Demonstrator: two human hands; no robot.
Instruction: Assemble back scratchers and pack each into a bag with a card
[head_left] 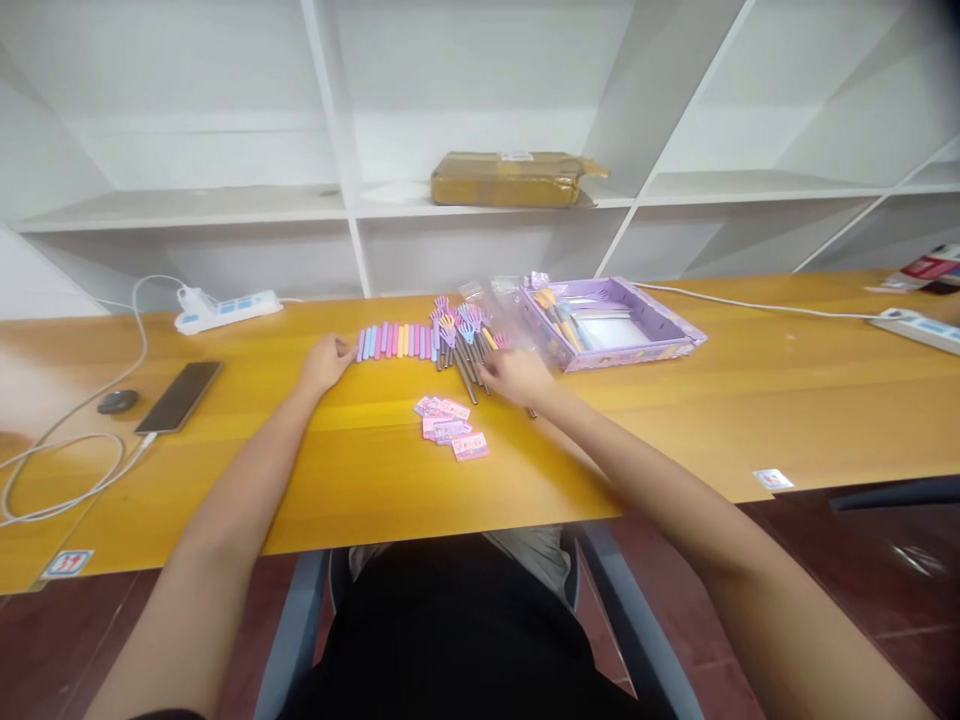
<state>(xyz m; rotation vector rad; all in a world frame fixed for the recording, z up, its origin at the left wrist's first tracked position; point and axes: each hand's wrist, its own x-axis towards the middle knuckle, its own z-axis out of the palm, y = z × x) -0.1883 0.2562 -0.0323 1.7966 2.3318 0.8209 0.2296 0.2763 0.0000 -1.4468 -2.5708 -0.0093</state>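
Note:
A side-by-side row of pink, blue, purple and yellow sticks point(397, 341) lies on the table. At its left end, my left hand point(327, 364) rests with curled fingers, the tips close to the last stick; whether anything is in them is hidden. To the row's right is a heap of back scratchers point(466, 345) with small coloured hand-shaped heads and dark metal rods. My right hand point(517, 376) is closed at the heap's right side, its fingertips on a rod, and covers part of the heap. Several small pink and purple printed cards point(450, 428) lie nearer me.
Behind my right hand stands a purple open box point(660, 345) with more scratchers, beside clear plastic bags point(499, 296). A phone point(180, 396), black mouse-like object point(118, 402), white cable point(112, 470) and power strip point(229, 311) are left. A taped carton point(506, 180) sits on the shelf.

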